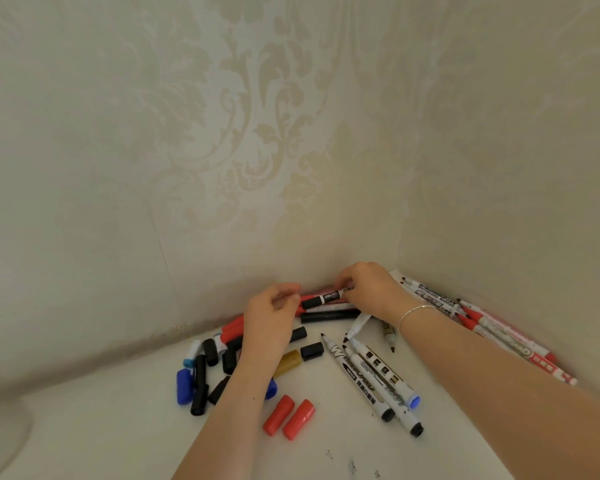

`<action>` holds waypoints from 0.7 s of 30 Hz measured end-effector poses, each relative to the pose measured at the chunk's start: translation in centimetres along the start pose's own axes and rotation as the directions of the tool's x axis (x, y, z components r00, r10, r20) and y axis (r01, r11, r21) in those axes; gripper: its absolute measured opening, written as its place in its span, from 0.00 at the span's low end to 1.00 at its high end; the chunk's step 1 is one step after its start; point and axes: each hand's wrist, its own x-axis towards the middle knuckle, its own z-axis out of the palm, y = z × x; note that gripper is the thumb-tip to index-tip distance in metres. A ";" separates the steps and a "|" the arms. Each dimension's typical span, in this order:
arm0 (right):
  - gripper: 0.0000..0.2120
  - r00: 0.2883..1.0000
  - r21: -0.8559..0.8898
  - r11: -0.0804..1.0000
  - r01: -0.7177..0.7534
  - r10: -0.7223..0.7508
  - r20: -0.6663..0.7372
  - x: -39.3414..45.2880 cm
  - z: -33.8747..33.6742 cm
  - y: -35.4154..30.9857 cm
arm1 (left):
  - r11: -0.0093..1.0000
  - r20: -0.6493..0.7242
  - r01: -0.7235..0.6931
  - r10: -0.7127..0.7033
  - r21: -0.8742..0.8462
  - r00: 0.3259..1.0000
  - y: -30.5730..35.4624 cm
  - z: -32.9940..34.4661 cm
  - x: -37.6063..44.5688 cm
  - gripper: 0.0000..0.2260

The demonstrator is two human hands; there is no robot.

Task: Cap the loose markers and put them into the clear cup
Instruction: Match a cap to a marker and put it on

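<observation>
Two hands are reaching into the corner of a white worktop, both meeting at one black marker with a white label band. The right hand is curling its fingers round the marker's right end, and the left hand is pinching its fingers at the marker's left, capped end. The marker is lying level, on top of a small heap of red and black markers against the wall.

Below the black marker, three uncapped white markers are lying side by side, tips pointing toward it. Right of it, along the side wall, a row of red-tipped and black-tipped whiteboard markers is too overlapped to count. Two red caps are lying together well below it; several black caps, blue caps and one gold cap are scattered to its lower left.

Cream wallpaper with a damask pattern is covering both walls. A thin bracelet is circling the right wrist.
</observation>
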 end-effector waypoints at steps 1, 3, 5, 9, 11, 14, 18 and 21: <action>0.14 1.000 -0.005 1.000 -0.002 0.002 0.014 -0.1 0.2 0.1 | 1.000 0.002 0.001 -0.001 0.004 1.000 0.0 0.0 0.0 0.08; 0.15 1.000 0.002 1.000 -0.010 0.010 0.017 -0.3 0.0 0.3 | 1.000 0.008 0.002 -0.002 0.022 1.000 0.0 0.1 -0.1 0.08; 0.16 0.999 0.047 0.998 -0.038 0.040 -0.029 -0.5 -1.1 0.6 | 0.999 0.019 0.004 -0.005 0.043 1.000 -0.1 0.1 0.0 0.08; 0.21 0.994 0.125 0.991 -0.046 0.033 0.100 -1.8 -4.8 0.7 | 0.997 0.072 0.001 -0.007 0.083 0.997 -0.1 0.0 -0.1 0.08; 0.23 0.969 -0.027 0.999 0.039 -0.032 0.245 -2.6 -5.3 0.5 | 0.990 0.095 -0.004 -0.010 0.140 0.995 -0.2 -0.1 0.0 0.08; 0.20 0.950 -0.223 0.962 0.157 -0.086 0.299 -3.5 -3.9 0.4 | 0.962 0.148 -0.042 0.002 0.270 0.989 -0.2 -0.6 -0.1 0.08; 0.17 0.966 -0.288 0.943 0.170 -0.102 0.236 -3.6 -2.0 0.4 | 0.886 0.289 -0.135 0.002 0.443 0.957 -0.3 -1.6 -0.2 0.06; 0.11 0.977 -0.239 0.958 0.160 -0.120 0.174 -3.1 -2.2 0.4 | 0.841 0.377 -0.201 -0.004 0.502 0.926 -0.2 -2.0 -0.4 0.04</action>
